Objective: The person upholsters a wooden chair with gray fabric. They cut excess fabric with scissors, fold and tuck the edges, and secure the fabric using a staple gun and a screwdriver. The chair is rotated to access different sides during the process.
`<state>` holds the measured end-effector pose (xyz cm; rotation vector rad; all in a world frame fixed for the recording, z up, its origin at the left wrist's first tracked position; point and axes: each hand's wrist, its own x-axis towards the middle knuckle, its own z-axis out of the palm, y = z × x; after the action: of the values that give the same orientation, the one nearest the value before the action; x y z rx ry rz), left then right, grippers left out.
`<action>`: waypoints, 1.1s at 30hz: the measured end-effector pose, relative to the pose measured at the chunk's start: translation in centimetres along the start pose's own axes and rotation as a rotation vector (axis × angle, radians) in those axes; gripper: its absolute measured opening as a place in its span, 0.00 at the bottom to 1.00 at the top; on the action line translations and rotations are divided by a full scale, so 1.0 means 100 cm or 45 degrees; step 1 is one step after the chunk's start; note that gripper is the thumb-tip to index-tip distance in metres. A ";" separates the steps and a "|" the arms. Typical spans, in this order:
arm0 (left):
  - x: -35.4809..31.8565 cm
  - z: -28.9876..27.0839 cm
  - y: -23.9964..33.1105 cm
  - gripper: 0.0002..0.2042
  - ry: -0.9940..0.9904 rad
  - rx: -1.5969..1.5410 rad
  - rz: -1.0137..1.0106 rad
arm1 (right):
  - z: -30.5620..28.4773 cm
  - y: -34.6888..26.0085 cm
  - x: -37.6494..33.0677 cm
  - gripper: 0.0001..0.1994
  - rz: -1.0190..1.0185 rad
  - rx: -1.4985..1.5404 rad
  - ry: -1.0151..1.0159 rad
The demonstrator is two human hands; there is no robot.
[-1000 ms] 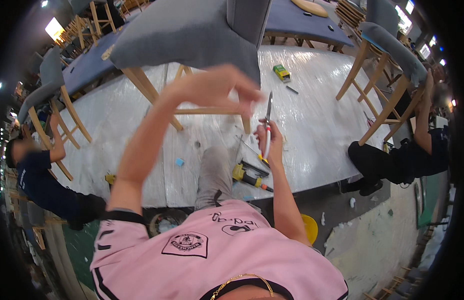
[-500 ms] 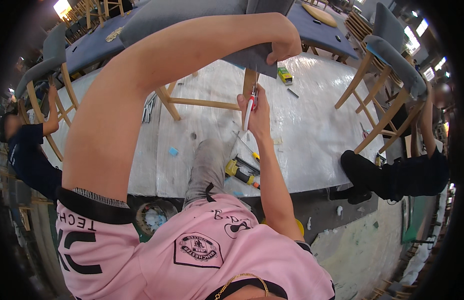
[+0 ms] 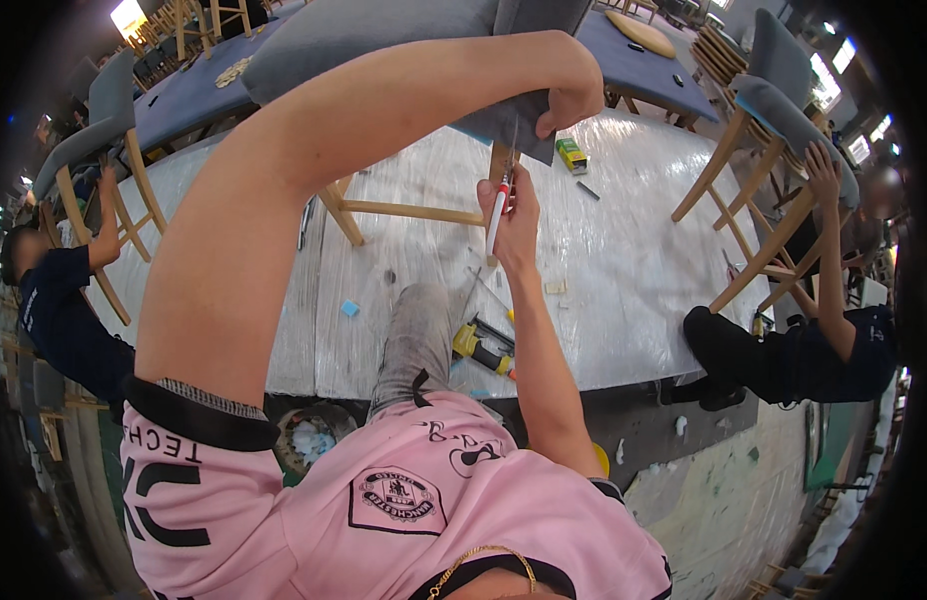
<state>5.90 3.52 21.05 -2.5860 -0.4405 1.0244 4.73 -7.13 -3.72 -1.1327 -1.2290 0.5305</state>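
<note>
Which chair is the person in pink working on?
The middle chair: the left hand holds its cloth; the right hand holds scissors. Other people are at the left chair and right chair.

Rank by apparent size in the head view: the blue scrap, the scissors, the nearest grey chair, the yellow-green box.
1. Grey chair, partly hidden by an arm
2. Scissors
3. Yellow-green box
4. Blue scrap

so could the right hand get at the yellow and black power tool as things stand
Probably not straight away: the right hand is closed around the scissors. Once free, it likely could: the yellow and black power tool lies beside the knee, with nothing on top.
</note>
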 end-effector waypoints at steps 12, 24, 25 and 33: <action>-0.006 0.000 -0.005 0.17 -0.017 -0.078 0.092 | 0.010 -0.005 0.003 0.22 -0.136 0.014 0.099; -0.009 -0.001 -0.005 0.18 0.023 -0.161 0.146 | 0.007 -0.018 0.008 0.18 -0.034 0.187 0.105; -0.007 -0.001 -0.007 0.17 0.026 -0.153 0.175 | 0.006 -0.019 0.010 0.17 -0.028 0.178 0.119; 0.002 0.053 0.029 0.16 1.188 -0.603 0.279 | -0.019 0.004 -0.038 0.12 0.233 0.071 -0.003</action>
<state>2.85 1.97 16.10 -3.1854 -0.1519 -0.3595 5.45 -10.83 -5.68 -1.2038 -1.1117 0.6996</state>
